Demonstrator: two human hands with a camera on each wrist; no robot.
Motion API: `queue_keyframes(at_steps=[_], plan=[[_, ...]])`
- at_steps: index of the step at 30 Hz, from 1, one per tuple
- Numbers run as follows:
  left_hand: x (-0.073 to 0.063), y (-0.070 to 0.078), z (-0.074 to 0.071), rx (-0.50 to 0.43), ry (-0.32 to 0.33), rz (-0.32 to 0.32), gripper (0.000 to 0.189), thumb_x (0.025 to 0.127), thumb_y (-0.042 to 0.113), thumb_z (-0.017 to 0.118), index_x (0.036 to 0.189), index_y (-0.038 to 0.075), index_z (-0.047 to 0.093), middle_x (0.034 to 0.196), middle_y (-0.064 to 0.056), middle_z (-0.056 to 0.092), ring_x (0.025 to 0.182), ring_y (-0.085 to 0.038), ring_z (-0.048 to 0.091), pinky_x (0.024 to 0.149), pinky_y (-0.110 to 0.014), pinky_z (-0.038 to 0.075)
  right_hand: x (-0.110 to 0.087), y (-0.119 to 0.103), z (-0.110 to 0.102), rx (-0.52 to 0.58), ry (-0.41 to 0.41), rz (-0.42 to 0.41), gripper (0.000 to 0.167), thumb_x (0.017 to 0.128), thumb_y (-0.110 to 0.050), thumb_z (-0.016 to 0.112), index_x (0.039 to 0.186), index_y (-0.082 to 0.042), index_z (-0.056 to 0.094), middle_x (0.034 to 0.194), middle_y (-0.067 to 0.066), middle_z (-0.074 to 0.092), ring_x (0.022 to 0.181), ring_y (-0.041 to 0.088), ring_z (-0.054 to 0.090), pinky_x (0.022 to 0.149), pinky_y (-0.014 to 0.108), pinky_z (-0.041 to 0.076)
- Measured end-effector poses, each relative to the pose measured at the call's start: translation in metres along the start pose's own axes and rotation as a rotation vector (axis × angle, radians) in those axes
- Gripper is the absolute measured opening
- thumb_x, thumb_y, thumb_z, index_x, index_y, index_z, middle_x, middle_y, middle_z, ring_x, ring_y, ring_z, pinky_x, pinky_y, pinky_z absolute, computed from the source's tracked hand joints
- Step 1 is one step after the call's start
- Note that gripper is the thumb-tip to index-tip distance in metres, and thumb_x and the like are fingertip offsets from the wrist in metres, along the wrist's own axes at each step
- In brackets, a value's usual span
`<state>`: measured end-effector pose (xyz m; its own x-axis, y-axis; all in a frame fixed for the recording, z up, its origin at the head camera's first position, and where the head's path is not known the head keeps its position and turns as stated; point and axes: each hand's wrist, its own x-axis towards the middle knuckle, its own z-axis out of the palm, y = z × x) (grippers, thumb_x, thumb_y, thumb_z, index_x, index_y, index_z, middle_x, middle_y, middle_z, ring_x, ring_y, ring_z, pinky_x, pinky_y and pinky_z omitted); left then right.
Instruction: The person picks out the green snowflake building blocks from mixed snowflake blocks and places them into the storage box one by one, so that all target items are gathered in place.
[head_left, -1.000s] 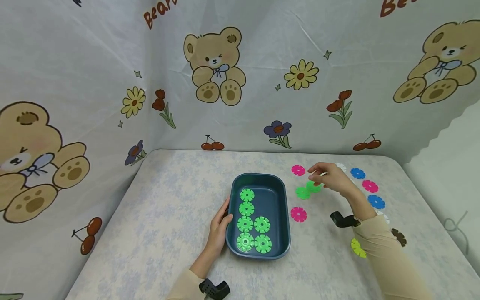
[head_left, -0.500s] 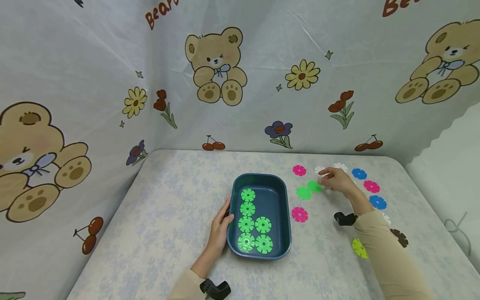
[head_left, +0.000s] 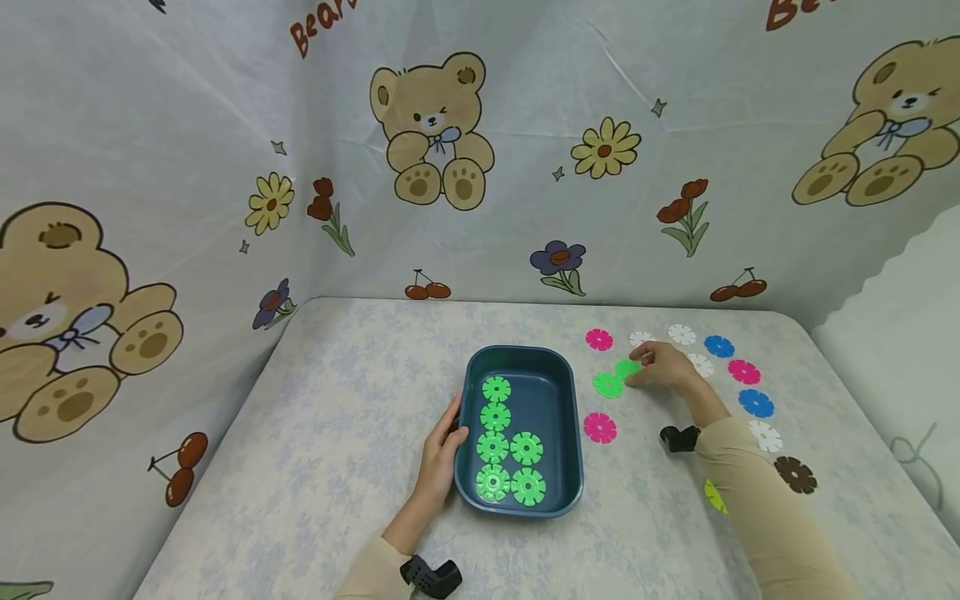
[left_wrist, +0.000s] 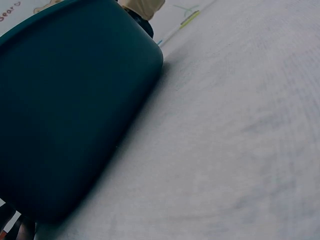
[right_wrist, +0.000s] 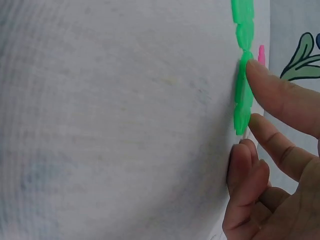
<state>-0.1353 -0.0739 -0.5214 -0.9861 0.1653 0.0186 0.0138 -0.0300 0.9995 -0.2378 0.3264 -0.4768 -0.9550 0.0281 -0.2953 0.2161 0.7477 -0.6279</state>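
Note:
In the head view my left hand grips the left wall of a dark blue tray, thumb over its rim. Several green snowflake discs lie flat inside, along the left and near end. My right hand is right of the tray, with thumb and index finger pinching the edge of a green snowflake disc on the table. A second green disc lies against it on the left. The right wrist view shows the thumb and index fingertips touching the pinched disc, its other fingers curled.
Pink discs lie between tray and hand and farther back. White, blue, brown and yellow discs spread around the right arm. A bear-printed cloth stands behind the table.
My right hand first drew right, away from the green discs, uncovering a white disc, then came back left and down onto the right-hand green disc. The left hand and tray stay put.

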Motion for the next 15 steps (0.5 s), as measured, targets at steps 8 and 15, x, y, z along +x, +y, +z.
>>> queue_keyframes(at_steps=[8,15], plan=[[0.0005,-0.0006,-0.0013,0.012,-0.003,0.004,0.053,0.102,0.019,0.045,0.154,0.020,0.033,0.162,-0.001,0.026,0.149,-0.021,0.021,0.105,-0.008,0.024,-0.0033,-0.0068,0.0009,-0.031,0.037,0.009,0.042,0.080,-0.014,0.079,0.110,0.004,0.057,0.101,0.017,0.053,0.090,0.028,0.049,0.073,0.036,0.041],[-0.0009,0.0000,-0.0010,0.011,-0.004,-0.002,0.053,0.103,0.019,0.044,0.154,0.018,0.032,0.161,-0.002,0.027,0.148,-0.022,0.024,0.105,-0.008,0.026,-0.0077,-0.0043,-0.0075,0.039,0.042,-0.003,0.029,0.084,-0.007,0.071,0.105,0.006,0.055,0.084,0.008,0.050,0.077,0.020,0.047,0.064,0.030,0.042]])
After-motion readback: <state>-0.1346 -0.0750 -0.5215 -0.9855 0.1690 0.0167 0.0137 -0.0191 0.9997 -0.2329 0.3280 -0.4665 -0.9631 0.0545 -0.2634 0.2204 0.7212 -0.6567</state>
